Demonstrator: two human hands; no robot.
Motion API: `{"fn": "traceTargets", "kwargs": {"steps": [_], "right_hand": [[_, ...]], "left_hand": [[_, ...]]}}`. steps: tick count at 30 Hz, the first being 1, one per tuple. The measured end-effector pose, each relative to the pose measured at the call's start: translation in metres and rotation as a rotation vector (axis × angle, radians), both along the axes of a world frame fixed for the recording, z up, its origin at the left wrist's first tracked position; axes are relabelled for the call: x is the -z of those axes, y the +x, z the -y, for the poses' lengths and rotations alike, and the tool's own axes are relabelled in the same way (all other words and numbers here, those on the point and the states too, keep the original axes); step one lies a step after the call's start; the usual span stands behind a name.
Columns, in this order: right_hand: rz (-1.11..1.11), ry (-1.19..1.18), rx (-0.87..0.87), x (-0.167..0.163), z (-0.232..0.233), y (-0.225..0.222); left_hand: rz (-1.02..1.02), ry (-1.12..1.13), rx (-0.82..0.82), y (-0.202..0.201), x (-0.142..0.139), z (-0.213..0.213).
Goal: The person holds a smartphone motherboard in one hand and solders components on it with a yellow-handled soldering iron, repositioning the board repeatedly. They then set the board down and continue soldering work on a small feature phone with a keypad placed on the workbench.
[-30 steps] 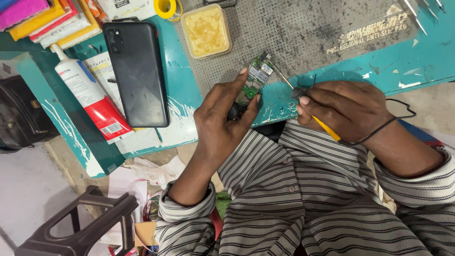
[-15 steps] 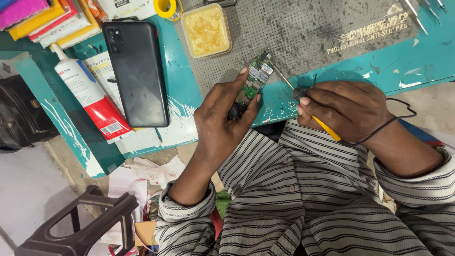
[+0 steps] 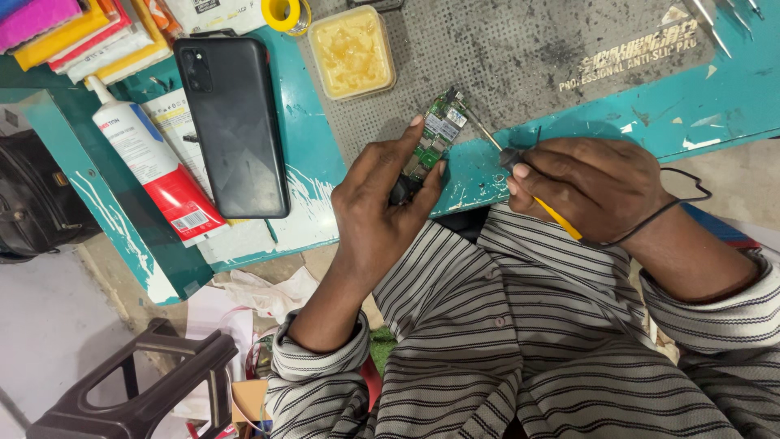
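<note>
Head view, contents as seen.

1. My left hand point(image 3: 382, 207): grip clenched on a small green circuit board point(image 3: 435, 134), thumb and fingers pinching its lower end; the board is held tilted above the near edge of the worktop point(image 3: 325, 179), its upper end over the grey perforated mat point(image 3: 528, 57).

2. My right hand point(image 3: 593, 183): grip clenched on a soldering iron point(image 3: 520, 167) with a yellow handle; its thin metal tip points at the board's right edge, touching or just short of it, I cannot tell which. A black cord point(image 3: 682, 199) loops round the back of this hand.

3. Black phone point(image 3: 236, 126): lying back-up on the teal worktop, left of the mat, well apart from both hands.

4. White and red tube point(image 3: 154, 167): lying just beside the phone, toward the worktop's left edge.

5. Square tub of yellow paste point(image 3: 351, 50): at the mat's far left corner.

6. Roll of yellow tape point(image 3: 286, 12): at the far edge, near the tub.

7. Stacked coloured booklets point(image 3: 65, 32): far left corner.

8. Dark plastic stool point(image 3: 138, 390): on the floor, below the worktop's near left corner.
</note>
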State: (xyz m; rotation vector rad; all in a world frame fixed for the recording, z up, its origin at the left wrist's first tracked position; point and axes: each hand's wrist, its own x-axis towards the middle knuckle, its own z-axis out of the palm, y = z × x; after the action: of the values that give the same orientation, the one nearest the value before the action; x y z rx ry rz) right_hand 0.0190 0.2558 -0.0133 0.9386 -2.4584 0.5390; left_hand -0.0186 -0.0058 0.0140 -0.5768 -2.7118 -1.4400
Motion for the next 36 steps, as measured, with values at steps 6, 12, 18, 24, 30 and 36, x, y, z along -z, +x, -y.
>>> {"fn": "traceTargets", "kwargs": {"steps": [6,12,18,24,30,36], "right_hand": [[-0.003,-0.008,-0.001,-0.0021,0.0009,-0.0003],[0.014,-0.006,-0.015,-0.0023,-0.0002,-0.0003],[-0.005,-0.006,-0.027,-0.0017,-0.0009,-0.0009],[-0.004,-0.001,-0.018,-0.0028,-0.0004,-0.0001],[-0.005,0.007,-0.018,-0.0047,0.0004,0.0002],[-0.018,-0.001,-0.029,-0.0039,-0.0011,-0.0012]], "left_hand": [[-0.016,0.002,-0.004,0.0,-0.0009,-0.0002],[0.016,0.003,-0.004,0.0,-0.0017,0.0001],[-0.007,0.01,0.003,0.0005,-0.0006,0.001],[0.025,-0.001,-0.001,0.0,-0.0004,0.0006],[0.035,-0.002,-0.005,0.0003,-0.0014,0.0008],[0.044,-0.005,-0.004,0.0001,-0.002,0.0011]]}}
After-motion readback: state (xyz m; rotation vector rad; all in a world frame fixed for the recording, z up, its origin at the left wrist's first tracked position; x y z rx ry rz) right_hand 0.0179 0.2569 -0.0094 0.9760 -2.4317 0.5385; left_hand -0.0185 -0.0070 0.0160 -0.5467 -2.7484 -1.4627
